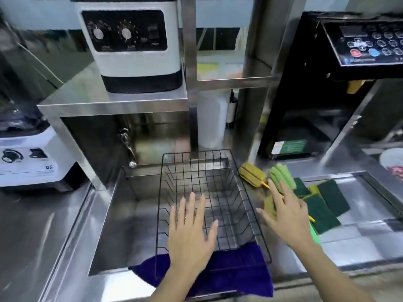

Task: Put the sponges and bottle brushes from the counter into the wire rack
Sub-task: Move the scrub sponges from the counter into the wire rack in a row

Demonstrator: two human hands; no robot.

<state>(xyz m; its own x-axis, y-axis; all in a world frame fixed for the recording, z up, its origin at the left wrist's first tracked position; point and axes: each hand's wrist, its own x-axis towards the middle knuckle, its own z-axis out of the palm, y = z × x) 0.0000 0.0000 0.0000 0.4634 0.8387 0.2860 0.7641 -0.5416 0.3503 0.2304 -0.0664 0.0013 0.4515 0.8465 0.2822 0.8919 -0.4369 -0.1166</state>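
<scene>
A black wire rack (244, 192) sits in the sink, with nothing inside it. My left hand (192, 227) hovers flat over the rack's near part, fingers spread, holding nothing. My right hand (285, 212) reaches right of the rack, fingers spread over a yellow-green sponge (269, 205) on the counter. Beyond it lie a yellow bottle brush (251, 174) and a green bottle brush (281, 174), heads pointing away. Several dark green scouring sponges (327, 199) lie to the right of my hand.
A purple cloth (235, 269) hangs over the sink's front edge under the rack. A tap (128, 147) sticks out at the sink's back left. A white blender base (28, 158) stands left, a black machine (357, 40) at the right, a bowl (392, 164) far right.
</scene>
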